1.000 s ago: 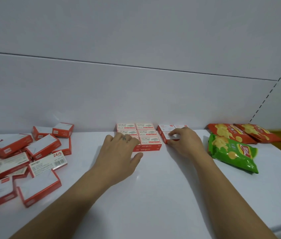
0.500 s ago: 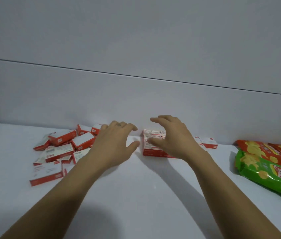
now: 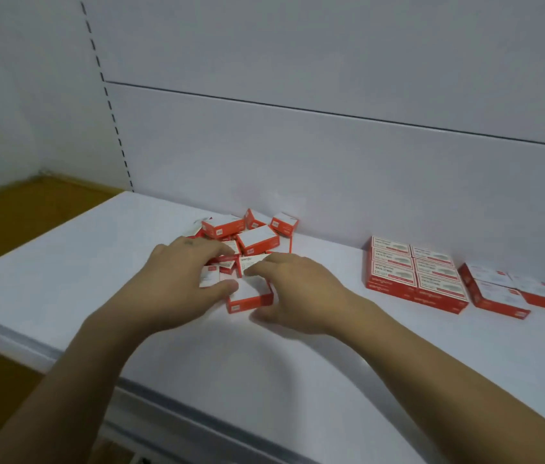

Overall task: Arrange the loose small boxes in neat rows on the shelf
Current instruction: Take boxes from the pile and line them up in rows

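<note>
Boxes (image 3: 257,237): loose heap at the back-left of the shelf (image 3: 297,380), against the back panel (image 3: 331,162). Both hands work its near side.

Left hand (image 3: 177,283): fingers spread, loosely curved over the nearest boxes, thumb touching the left corner of the front box (image 3: 251,301). Nothing visibly pinched.

Right hand (image 3: 297,296): fingers laid over the far part of the front box, thumb low by its near right corner. Whether the pinch is closed, cannot tell.

Front box: flat, white top up, red side toward the camera, between the two hands.

Step, as I read it: picking from the heap to feed the rows. Best taken singly, thumb opposite fingers on the red sides. Lift clear before travelling, so neighbours are not dragged. Turn the printed face up to match, then butt it against the last box placed.

Rows (image 3: 411,272): to the right, well apart from the heap. Two columns of three, printed faces up, edges touching. Just beside them, a second group (image 3: 505,289), white faces up, less square.

Materials: thin card, red sides, white tops, crisp corners. Probably light, easily crushed by a hard squeeze, and likely to skate on the smooth white shelf. Heap boxes lie tilted, some on edge, leaning on one another, so pulling a lower one risks toppling the rest.
</note>
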`<state>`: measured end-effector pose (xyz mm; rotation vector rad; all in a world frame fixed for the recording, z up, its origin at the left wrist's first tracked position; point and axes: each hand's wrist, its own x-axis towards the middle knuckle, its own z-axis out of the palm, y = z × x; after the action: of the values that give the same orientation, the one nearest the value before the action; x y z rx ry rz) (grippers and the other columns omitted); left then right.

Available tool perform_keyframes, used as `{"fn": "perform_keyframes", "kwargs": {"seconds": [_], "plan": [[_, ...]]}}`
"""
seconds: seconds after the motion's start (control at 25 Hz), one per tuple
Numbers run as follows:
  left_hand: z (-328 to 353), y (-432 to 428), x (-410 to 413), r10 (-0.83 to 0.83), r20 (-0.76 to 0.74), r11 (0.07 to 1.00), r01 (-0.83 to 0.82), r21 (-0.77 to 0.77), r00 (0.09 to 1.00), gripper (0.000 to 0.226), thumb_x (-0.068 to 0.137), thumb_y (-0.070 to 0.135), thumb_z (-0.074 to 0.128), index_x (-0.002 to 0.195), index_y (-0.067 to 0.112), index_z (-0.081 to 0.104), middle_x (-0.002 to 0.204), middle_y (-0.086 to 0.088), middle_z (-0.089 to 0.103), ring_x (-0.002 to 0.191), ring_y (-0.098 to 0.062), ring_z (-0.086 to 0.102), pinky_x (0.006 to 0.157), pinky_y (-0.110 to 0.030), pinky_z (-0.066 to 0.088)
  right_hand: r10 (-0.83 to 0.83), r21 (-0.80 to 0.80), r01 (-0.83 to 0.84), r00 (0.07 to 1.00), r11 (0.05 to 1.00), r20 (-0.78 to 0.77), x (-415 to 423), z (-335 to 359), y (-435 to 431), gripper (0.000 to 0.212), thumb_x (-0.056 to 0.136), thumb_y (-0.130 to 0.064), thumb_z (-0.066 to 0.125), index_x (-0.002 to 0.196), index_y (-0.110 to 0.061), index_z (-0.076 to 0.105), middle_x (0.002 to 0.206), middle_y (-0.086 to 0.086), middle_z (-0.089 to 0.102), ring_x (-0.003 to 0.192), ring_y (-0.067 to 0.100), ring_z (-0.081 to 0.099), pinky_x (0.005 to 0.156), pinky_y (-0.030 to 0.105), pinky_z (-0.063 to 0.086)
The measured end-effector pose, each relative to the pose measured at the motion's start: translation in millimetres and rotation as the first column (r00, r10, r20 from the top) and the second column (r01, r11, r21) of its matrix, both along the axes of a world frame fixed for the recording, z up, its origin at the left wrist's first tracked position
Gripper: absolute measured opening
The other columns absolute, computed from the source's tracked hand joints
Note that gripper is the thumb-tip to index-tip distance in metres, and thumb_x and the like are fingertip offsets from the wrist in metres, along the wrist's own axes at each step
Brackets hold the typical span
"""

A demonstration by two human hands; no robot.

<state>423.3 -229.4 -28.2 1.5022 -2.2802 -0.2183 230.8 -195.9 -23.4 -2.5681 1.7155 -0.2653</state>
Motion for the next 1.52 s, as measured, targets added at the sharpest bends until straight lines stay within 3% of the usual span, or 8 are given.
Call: {"fn": "perform_keyframes", "kwargs": {"seconds": [0.16,0.44,0.76,0.88,1.12,1.2,1.32,1.52], "plan": [[-8,3,3,0.029,0.061,0.995,-0.034,0.090,0.998,0.064,0.075,0.064,0.060,0.133,0.043,0.039,0.143,0.012,0.041,0.129,-0.017,0.034,0.105,-0.043,0.029,0.042,0.035,-0.042,0.999,0.999,0.017,1,-10,-11,0.052,0.081,-0.034,0.067,0.129,-0.029,0.049,0.125,-0.003,0.056,0.113,0.019,0.050,0.089,0.034,0.045],[3,-7,-25,-0.116,0.108,0.993,0.119,-0.019,0.987,0.073,0.073,0.069,0.057,0.137,0.043,0.031,0.144,0.012,0.038,0.131,-0.015,0.028,0.105,-0.039,0.027,-0.041,-0.015,0.045,0.976,0.999,0.212,-25,-2,-9,0.057,0.078,-0.025,0.069,0.129,-0.034,0.046,0.120,-0.008,0.057,0.106,0.014,0.052,0.085,0.030,0.045],[13,-22,-133,-0.466,0.071,0.854,0.470,-0.225,0.882,0.070,0.080,0.056,0.060,0.140,0.033,0.030,0.143,0.008,0.037,0.127,-0.012,0.024,0.103,-0.036,0.027,-0.361,-0.066,0.414,0.852,0.908,0.380,-128,13,29,0.062,0.076,-0.017,0.074,0.131,-0.029,0.049,0.118,-0.011,0.059,0.094,0.007,0.048,0.085,0.025,0.041],[6,-21,-175,-0.577,0.068,0.785,0.575,-0.231,0.814,0.064,0.083,0.052,0.059,0.137,0.030,0.035,0.136,0.006,0.045,0.123,-0.015,0.035,0.099,-0.035,0.031,-0.463,-0.029,0.522,0.780,0.853,0.422,-154,9,48,0.063,0.075,-0.014,0.075,0.130,-0.030,0.050,0.113,-0.017,0.056,0.093,0.007,0.050,0.087,0.026,0.042],[-19,-20,-190,-0.654,-0.071,0.744,0.622,-0.246,0.753,0.046,0.082,0.033,0.067,0.124,0.025,0.050,0.124,0.004,0.055,0.111,-0.016,0.047,0.092,-0.027,0.036,-0.458,-0.068,0.533,0.779,0.844,0.429,-167,5,58,0.058,0.077,-0.017,0.073,0.127,-0.036,0.050,0.098,-0.027,0.046,0.095,0.005,0.048,0.086,0.023,0.040],[-24,-27,-181,-0.647,-0.106,0.755,0.614,-0.231,0.755,0.051,0.079,0.032,0.071,0.123,0.026,0.048,0.122,0.009,0.052,0.110,-0.008,0.043,0.091,-0.019,0.033,-0.419,-0.098,0.508,0.791,0.856,0.447,-161,2,56,0.049,0.079,-0.023,0.072,0.123,-0.034,0.053,0.097,-0.028,0.049,0.094,0.002,0.046,0.083,0.011,0.034],[-23,-32,-173,-0.652,-0.182,0.757,0.614,-0.225,0.736,0.045,0.077,0.026,0.075,0.116,0.023,0.053,0.110,0.016,0.051,0.096,0.004,0.041,0.080,-0.004,0.032,-0.366,-0.045,0.453,0.770,0.890,0.522,-151,-2,53,0.030,0.087,-0.029,0.065,0.116,-0.029,0.058,0.104,-0.018,0.060,0.094,0.003,0.053,0.083,0.012,0.039],[-17,-35,-169,-0.441,-0.632,0.805,0.593,0.036,0.637,0.029,0.080,0.029,0.070,0.104,0.033,0.056,0.086,0.012,0.068,0.084,-0.008,0.062,0.069,-0.017,0.050,-0.370,0.119,0.443,0.538,0.889,0.757,-144,-3,49,0.016,0.096,-0.031,0.050,0.098,-0.026,0.066,0.088,-0.009,0.071,0.080,0.007,0.065,0.071,0.023,0.053]]}}
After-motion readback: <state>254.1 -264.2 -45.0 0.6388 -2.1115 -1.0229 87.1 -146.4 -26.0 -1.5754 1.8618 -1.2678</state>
